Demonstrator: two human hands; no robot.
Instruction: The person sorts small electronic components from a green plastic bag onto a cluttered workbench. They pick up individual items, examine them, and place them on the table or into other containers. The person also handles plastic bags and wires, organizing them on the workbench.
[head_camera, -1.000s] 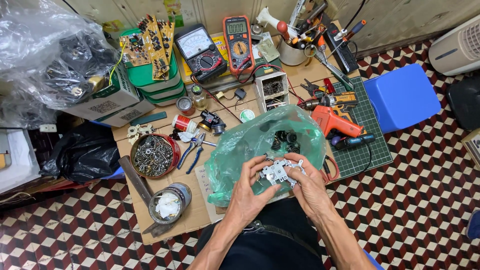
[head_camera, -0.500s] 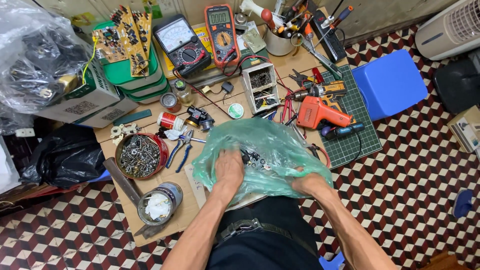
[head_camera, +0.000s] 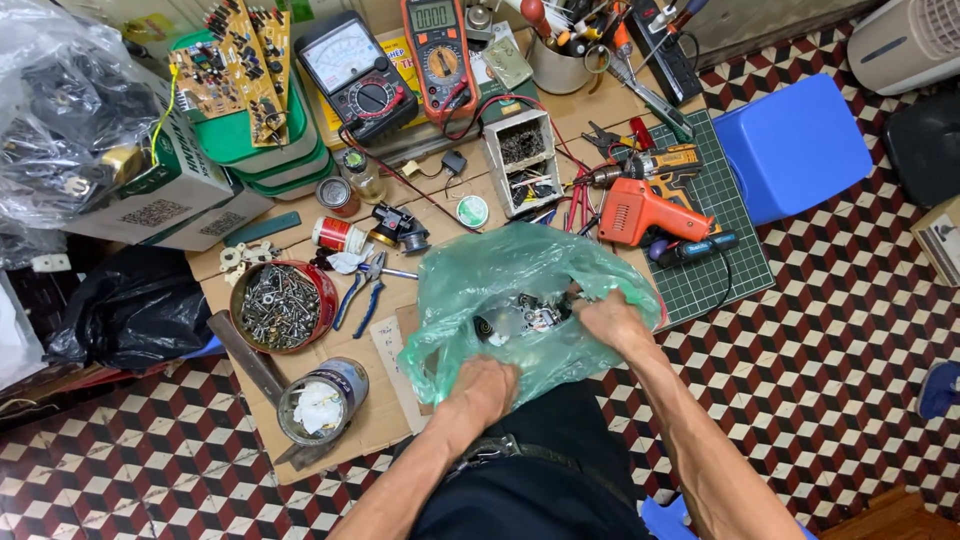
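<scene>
Cluttered workbench (head_camera: 390, 420); hands' fingers hidden inside green bag (head_camera: 520, 275).

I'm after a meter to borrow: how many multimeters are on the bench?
2: black analog meter at the bench's far edge, orange digital meter just right of it. Clutter may hide others.

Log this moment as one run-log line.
left hand: grips near edge of green plastic bag | right hand: reaches into bag, at small metal parts | bag: open, on cardboard-covered table
</scene>
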